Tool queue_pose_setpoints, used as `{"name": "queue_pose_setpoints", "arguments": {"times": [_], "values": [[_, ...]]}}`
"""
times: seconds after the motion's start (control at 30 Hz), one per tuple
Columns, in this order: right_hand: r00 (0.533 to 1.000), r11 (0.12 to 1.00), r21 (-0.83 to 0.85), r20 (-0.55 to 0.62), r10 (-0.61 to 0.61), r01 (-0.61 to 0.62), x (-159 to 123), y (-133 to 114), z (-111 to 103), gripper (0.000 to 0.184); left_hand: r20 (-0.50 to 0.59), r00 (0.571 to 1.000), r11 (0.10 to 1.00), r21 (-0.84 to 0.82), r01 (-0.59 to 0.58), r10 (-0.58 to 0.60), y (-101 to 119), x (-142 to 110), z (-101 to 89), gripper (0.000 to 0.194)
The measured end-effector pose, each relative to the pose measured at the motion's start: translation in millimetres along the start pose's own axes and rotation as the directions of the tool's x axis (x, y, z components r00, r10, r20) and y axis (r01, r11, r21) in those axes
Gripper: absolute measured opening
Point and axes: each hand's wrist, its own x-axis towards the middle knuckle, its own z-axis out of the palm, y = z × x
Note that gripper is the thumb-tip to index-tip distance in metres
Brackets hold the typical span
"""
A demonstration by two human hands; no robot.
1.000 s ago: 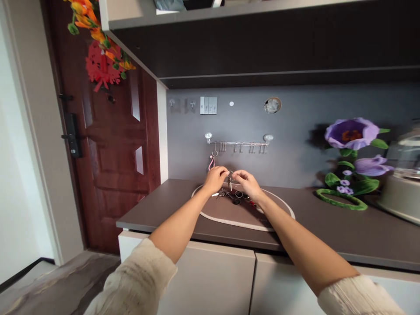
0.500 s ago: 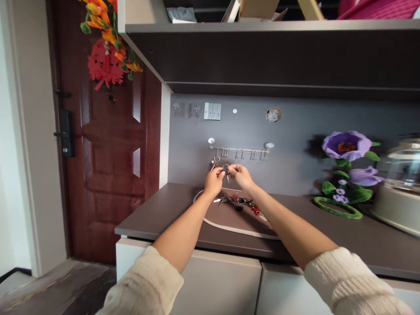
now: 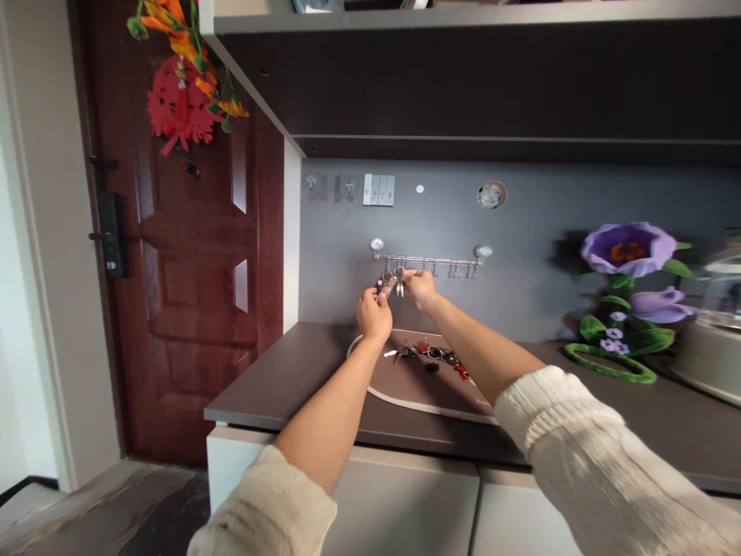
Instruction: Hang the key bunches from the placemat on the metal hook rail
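Observation:
A bunch of keys on a metal ring (image 3: 400, 289) hangs from the pinched fingers of my right hand (image 3: 421, 288), just below the left part of a clear hook rail (image 3: 431, 260). Close beside it, a keychain with a pinkish strap (image 3: 387, 278) hangs from the rail's leftmost hook. My left hand (image 3: 375, 313) is closed at this keychain, its fingertips around the lower part, which they partly hide. Under both hands, several loose keys and key rings (image 3: 434, 353), some with red pieces, lie on a brown mat with a pale rim (image 3: 405, 402).
The mat lies on a dark countertop (image 3: 278, 374). Purple artificial flowers (image 3: 628, 251) and a pale appliance with a clear top (image 3: 715, 332) stand at the right. A dark shelf (image 3: 463, 85) overhangs the counter. On the left is a red-brown door (image 3: 202, 286).
The keys in my right hand have risen from above the mat to the hook rail. My left hand has let go of that ring and shifted to the hanging keychain.

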Motion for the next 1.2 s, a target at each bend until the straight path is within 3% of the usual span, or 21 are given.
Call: {"name": "queue_pose_setpoints", "arguments": {"times": [0.63, 0.93, 1.2], "values": [[0.978, 0.983, 0.138, -0.152, 0.14, -0.119, 20.1, 10.0, 15.5, 0.014, -0.058, 0.997, 0.998, -0.003, 0.059, -0.059, 3.8, -0.7, -2.2, 0.021], [0.973, 0.988, 0.066, -0.175, 0.148, -0.138, 20.9, 19.3, 13.3, 0.01, -0.019, 0.998, 0.997, 0.041, 0.061, -0.061, 2.9, 0.8, -3.7, 0.022], [0.986, 0.997, -0.061, -0.159, 0.044, -0.055, 23.1, 28.5, 1.9, 0.009, -0.017, 0.999, 0.998, 0.056, 0.039, -0.038, 0.1, -0.1, -3.8, 0.021]]}}
